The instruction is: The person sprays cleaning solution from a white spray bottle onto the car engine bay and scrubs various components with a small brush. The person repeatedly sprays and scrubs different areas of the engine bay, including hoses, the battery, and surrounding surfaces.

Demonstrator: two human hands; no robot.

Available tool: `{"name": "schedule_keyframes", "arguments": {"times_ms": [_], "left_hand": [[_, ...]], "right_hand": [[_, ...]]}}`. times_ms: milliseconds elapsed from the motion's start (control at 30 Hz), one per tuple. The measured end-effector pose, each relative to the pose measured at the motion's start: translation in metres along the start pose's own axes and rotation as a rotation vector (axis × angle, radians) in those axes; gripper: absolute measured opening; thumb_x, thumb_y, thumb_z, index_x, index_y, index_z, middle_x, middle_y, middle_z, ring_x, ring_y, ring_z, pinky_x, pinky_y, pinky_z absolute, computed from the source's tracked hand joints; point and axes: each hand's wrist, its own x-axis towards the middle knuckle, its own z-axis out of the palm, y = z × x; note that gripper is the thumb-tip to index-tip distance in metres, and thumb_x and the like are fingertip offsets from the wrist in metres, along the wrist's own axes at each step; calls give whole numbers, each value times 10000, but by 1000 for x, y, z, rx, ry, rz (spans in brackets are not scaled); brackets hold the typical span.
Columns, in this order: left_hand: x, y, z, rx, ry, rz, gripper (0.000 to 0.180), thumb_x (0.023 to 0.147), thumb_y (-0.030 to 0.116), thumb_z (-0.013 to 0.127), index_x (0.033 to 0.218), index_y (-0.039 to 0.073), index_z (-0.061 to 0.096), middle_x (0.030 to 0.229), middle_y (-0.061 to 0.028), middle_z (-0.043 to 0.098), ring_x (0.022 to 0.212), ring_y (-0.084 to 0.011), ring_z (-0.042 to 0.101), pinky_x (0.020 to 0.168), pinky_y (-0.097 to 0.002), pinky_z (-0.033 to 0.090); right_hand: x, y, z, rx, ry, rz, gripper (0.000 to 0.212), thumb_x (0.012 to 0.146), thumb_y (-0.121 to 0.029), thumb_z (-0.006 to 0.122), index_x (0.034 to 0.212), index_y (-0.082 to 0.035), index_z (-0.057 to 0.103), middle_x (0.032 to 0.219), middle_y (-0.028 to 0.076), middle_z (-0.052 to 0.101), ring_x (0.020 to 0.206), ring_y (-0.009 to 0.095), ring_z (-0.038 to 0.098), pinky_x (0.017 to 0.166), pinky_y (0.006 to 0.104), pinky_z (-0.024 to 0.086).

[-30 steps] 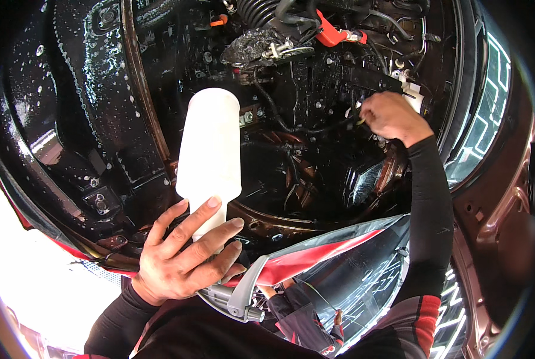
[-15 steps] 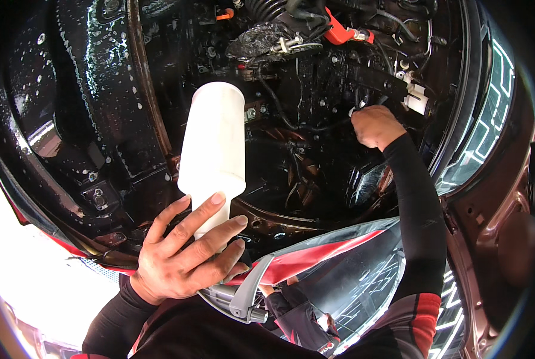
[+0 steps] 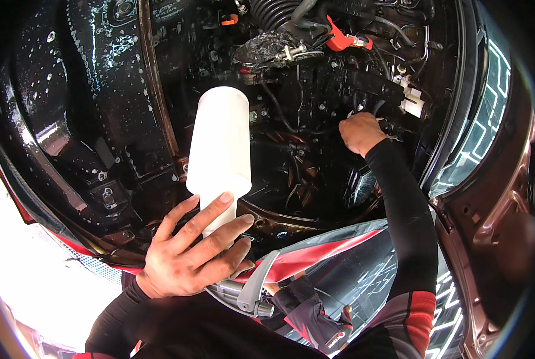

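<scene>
L hand (image 3: 181, 262) is laid, back upward, around the narrow neck of a white bottle (image 3: 219, 140), w/ its fingers spread apart but bent over it, so the bottle is held by this hand. R hand (image 3: 361, 133) is placed deeper in the dark engine bay (image 3: 267, 173), on the right side, and its fingers are curled inward; the fingertips are hidden (therefore it cannot be told if smth. is gripped). Both hands are bare, and black sleeves (image 3: 402, 209) are worn down to the wrists. The white bottle is situated approx. in the middle of the view, over the near part of the bay, w/ its broad end pointed away from the body. Beside the thumb of L hand, a grey lever (image 3: 258, 284) is seen. To the upper right of R hand, a white plastic part (image 3: 412, 103) is found. Farther up, a red part (image 3: 339, 39), an orange piece (image 3: 230, 20) and a black ribbed hose (image 3: 270, 13) are located. On the left, a dark panel (image 3: 70, 119) is covered w/ light drops or spots. At the bottom, a person (image 3: 306, 311) in dark-and-red clothing is partly visible (directly or as reflection, it cannot be told).
</scene>
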Motion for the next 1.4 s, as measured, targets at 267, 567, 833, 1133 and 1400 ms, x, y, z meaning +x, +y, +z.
{"name": "schedule_keyframes", "arguments": {"times_ms": [267,567,833,1133,1400], "left_hand": [[2,-2,0,15,4,3,175,947,275,834,1087,269,729,1398,64,769,1430,-284,685,1156,-510,564],[2,-1,0,19,-8,10,191,943,342,841,1080,274,728,1383,70,776,1436,-295,679,1146,-510,566],[2,-1,-1,28,-22,13,258,938,437,849,1082,263,725,1395,63,773,1443,-309,671,1148,-519,562],[2,-2,-1,30,-33,23,279,943,463,847,1090,266,717,1405,67,767,1452,-300,664,1152,-519,558],[1,-2,0,39,-29,25,292,945,478,849,1095,268,710,1396,65,769,1446,-309,668,1163,-521,550]], "right_hand": [[-24,5,-35,165,40,3,144,882,-147,711,914,-47,810,960,196,814,1002,393,801,901,515,619],[-18,12,-47,268,114,57,152,838,-86,701,949,-78,805,971,198,796,1015,419,765,900,515,600],[-21,15,-32,278,100,50,175,878,-130,706,963,-25,818,1066,238,812,1088,437,778,948,532,607],[-17,16,-42,450,-3,22,214,856,-126,704,1013,-40,821,1040,198,817,1030,441,779,886,496,619],[-39,33,-85,490,78,119,192,890,-113,680,1018,-52,809,1024,180,801,1025,421,760,890,497,594]]}}
